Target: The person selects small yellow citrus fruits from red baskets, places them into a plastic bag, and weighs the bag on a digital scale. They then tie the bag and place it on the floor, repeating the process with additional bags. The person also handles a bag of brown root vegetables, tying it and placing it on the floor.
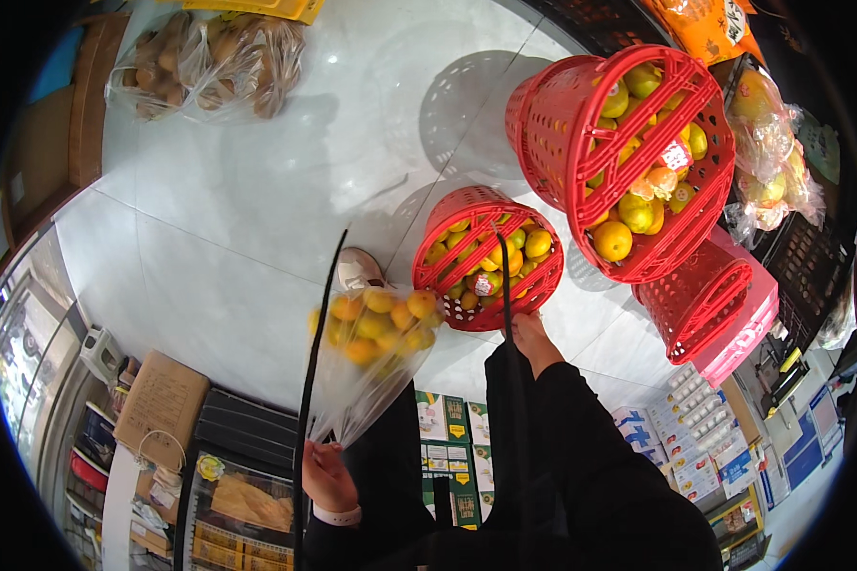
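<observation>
My left hand [328,477] grips the gathered top of a clear plastic bag [371,385]. Orange citrus fruits [378,325] fill the end of the bag away from my hand. My right hand [532,340] is at the near rim of a small red plastic basket [457,203], its fingertips partly hidden by the rim and a black cord. Citrus fruits lie inside this basket, one under a red and white label. Right of it, a larger red plastic basket [553,135] holds more green and orange citrus fruits. Two black cords [321,314] hang across the view.
A shoe [359,269] shows beside the small basket. Bags of brown produce [214,64] lie at the upper left. Another red basket [693,300] stands at the right, near bagged fruit [764,143]. Green and white boxes [450,457] are stacked low centre; a cardboard box [161,403] sits lower left.
</observation>
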The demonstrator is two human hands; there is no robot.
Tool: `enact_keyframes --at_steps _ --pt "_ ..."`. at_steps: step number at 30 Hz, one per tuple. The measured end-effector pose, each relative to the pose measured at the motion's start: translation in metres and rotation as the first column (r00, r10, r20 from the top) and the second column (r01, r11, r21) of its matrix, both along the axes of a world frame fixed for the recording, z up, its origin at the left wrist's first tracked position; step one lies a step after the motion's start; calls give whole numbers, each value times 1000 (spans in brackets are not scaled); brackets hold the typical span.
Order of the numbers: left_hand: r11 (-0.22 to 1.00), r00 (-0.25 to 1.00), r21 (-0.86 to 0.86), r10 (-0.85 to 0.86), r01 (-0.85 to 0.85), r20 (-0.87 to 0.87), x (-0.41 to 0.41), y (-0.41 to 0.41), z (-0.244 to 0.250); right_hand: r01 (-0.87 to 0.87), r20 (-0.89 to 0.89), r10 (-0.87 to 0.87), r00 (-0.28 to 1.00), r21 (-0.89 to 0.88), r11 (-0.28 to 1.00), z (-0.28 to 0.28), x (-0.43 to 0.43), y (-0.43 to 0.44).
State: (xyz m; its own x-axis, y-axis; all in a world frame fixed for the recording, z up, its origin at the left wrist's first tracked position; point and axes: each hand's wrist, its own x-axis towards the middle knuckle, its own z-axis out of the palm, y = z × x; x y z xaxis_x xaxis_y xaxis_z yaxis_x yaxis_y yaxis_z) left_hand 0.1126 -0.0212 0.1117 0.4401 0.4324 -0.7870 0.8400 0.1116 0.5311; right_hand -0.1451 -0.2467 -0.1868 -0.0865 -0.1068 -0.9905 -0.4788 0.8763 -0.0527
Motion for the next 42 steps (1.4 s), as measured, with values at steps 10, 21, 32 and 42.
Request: enact_keyframes --at_steps 10,21,32,42 --pt "994 987 113 -13 -5 161 28 44 0 320 121 -333 935 119 940 18 155 53" --pt "991 984 87 88 -102 152 61 46 10 15 73 27 997 -521 853 -11 360 -65" --pt "995 997 69 65 -69 48 42 9 17 -412 100 481 871 -386 825 26 295 -15" --pt "889 945 -323 -322 324 61 -12 -47 82 -658 612 780 129 -536 529 309 213 61"
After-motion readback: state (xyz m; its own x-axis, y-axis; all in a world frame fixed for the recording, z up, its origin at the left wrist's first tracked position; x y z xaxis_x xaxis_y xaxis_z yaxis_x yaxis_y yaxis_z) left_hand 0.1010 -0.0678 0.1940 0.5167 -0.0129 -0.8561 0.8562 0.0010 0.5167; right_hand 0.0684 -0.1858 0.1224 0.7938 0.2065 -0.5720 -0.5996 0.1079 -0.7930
